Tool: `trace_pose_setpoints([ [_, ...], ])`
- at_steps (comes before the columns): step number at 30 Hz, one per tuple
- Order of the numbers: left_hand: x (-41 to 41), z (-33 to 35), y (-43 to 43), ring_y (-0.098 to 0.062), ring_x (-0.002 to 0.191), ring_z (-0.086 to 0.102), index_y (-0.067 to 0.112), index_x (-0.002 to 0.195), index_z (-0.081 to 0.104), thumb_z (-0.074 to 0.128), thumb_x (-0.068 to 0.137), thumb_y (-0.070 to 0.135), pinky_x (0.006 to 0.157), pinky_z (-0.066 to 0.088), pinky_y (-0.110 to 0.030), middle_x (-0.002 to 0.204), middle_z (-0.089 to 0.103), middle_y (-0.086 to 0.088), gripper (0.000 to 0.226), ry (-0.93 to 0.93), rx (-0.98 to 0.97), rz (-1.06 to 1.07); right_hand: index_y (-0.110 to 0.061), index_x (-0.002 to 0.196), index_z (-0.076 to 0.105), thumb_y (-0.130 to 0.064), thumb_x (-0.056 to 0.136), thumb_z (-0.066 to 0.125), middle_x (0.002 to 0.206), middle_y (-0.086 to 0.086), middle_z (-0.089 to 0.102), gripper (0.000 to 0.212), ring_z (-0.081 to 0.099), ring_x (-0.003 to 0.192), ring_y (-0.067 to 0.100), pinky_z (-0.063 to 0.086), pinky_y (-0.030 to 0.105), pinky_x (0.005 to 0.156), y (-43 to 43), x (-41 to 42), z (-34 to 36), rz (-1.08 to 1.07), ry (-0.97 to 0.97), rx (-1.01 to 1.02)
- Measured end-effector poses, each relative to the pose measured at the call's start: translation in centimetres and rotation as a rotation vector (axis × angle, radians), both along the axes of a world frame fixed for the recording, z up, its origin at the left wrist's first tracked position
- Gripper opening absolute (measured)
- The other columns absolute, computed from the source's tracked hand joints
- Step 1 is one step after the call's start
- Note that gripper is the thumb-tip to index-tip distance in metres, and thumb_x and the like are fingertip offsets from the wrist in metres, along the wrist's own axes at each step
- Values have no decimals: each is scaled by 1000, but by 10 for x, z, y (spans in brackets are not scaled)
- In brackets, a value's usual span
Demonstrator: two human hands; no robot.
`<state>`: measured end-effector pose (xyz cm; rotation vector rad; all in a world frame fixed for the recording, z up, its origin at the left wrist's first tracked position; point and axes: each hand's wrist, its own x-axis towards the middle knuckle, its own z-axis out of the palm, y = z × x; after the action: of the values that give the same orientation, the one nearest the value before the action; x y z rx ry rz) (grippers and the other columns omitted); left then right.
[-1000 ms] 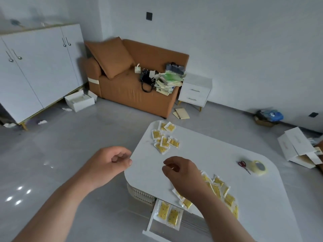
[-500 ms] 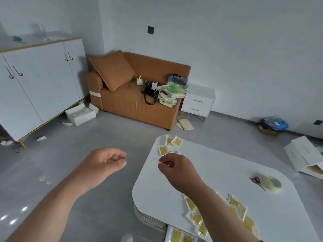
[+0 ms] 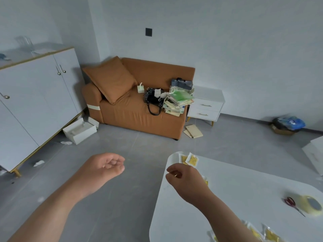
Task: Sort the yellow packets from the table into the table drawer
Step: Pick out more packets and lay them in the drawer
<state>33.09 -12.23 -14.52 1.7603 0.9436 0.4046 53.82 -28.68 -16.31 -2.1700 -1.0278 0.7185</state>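
Two yellow packets (image 3: 191,159) lie at the far corner of the white table (image 3: 244,194). My right hand (image 3: 186,179) hovers just in front of them with its fingers curled downward, covering more of that pile; one yellow edge (image 3: 206,181) peeks out beside it. Whether its fingers pinch a packet is hidden. Several more yellow packets (image 3: 270,235) lie blurred at the table's near edge by my right forearm. My left hand (image 3: 104,169) hangs over the floor left of the table, loosely curled and holding nothing. The drawer is out of view.
Red-handled scissors (image 3: 291,203) and a tape roll (image 3: 310,206) lie at the table's right side. Across the grey floor stand an orange sofa (image 3: 139,117), a white cabinet (image 3: 35,102), a white nightstand (image 3: 206,105) and an open white box (image 3: 79,131).
The view has tilted up, so the open drawer has dropped out of sight. My right hand has moved forward to the far pile of packets. My left hand stays loosely curled over the floor.
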Motion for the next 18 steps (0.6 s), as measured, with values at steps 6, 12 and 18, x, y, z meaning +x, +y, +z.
trace_pose_setpoints([
  [6,35,-3,61,-10,95,67,23,97,71,67,64,37,77,47,-16,99,73,1,36,10,14,-97,-29,114,66,-32,91,59,93,-16,68,24,61,83,-3,44,7,65,41,20,8,-56,-23,2],
  [12,74,-4,128,-9,93,67,25,97,71,66,65,39,76,46,-18,97,72,2,35,-2,21,-201,-28,112,67,-31,90,59,89,-17,67,23,61,78,-3,44,9,63,83,33,13,-186,-57,15],
  [18,106,-5,209,-9,92,67,24,97,72,72,73,37,84,50,-24,95,73,2,27,0,23,-367,-28,114,67,-30,91,59,86,-19,64,25,59,77,-4,39,7,64,140,42,23,-347,-91,23],
])
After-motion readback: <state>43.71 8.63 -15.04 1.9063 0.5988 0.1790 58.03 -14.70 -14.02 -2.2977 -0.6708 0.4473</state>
